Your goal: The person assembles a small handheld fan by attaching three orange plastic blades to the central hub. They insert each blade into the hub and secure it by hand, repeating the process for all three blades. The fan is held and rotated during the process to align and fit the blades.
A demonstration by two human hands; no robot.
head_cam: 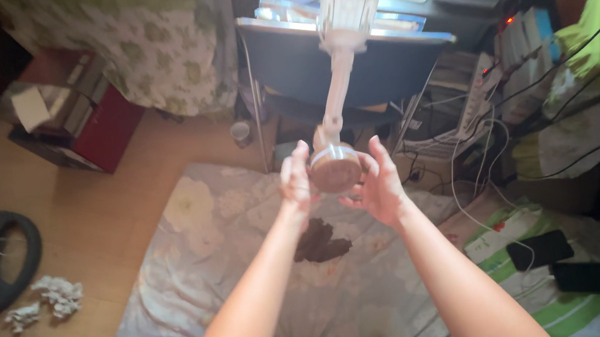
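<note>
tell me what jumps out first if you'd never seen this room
A white lamp-like thing with a round base is held up mid-frame between the left hand and right hand. Below lies a flowered quilt, and two dark phones rest at lower right.

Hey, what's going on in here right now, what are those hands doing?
A person holds up a white plastic stand fan by its round base, the left hand and right hand cupped on either side, the caged head tilted away towards a cluttered desk. Below the arms lies a pale floral quilt on the floor, with two black phones on a green-striped cloth to the right and crumpled white tissues on the wooden floor to the left.
</note>
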